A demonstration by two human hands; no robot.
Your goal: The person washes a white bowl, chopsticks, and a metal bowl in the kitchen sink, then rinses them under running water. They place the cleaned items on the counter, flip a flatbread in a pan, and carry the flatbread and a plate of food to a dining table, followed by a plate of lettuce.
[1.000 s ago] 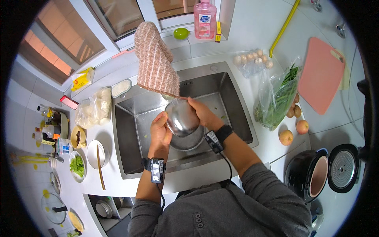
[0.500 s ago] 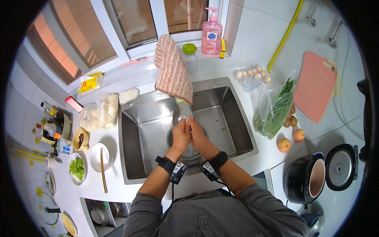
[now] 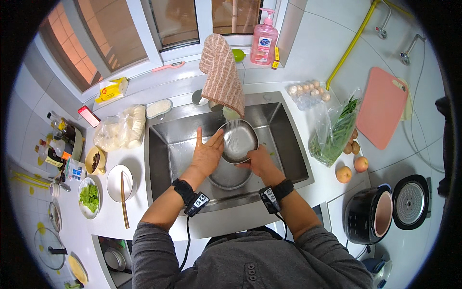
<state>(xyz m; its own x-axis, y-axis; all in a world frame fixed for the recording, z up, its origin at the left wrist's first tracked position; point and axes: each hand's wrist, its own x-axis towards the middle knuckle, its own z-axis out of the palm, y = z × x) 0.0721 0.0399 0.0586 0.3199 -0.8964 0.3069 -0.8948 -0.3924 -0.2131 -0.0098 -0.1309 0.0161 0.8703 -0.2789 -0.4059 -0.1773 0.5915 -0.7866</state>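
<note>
My right hand [image 3: 262, 163] is closed on the rim of a round stainless steel bowl [image 3: 239, 140], tilted under running water. At the bowl's left side, my left hand [image 3: 208, 153] has its fingers stretched and spread, with the fingertips close to the rim; whether they touch it I cannot tell. Below the bowl, a larger metal basin [image 3: 230, 179] lies in the stainless steel sink [image 3: 166, 190]. A brown-and-white striped towel [image 3: 222, 72] drapes over the tap and hides most of it; the pale spout tip [image 3: 231, 113] shows beneath.
Left of the sink are a white bowl [image 3: 115, 191] with chopsticks [image 3: 124, 202], a plate of greens [image 3: 90, 195] and a bagged white food [image 3: 122, 127]. To the right lie bagged green vegetables [image 3: 332, 132], eggs [image 3: 308, 89] and an open rice cooker [image 3: 368, 214]. A pink soap bottle [image 3: 264, 41] stands behind.
My hands, together under the water before, have parted. My right hand has taken hold of the metal bowl at the spout, and my left has moved left with its fingers spread.
</note>
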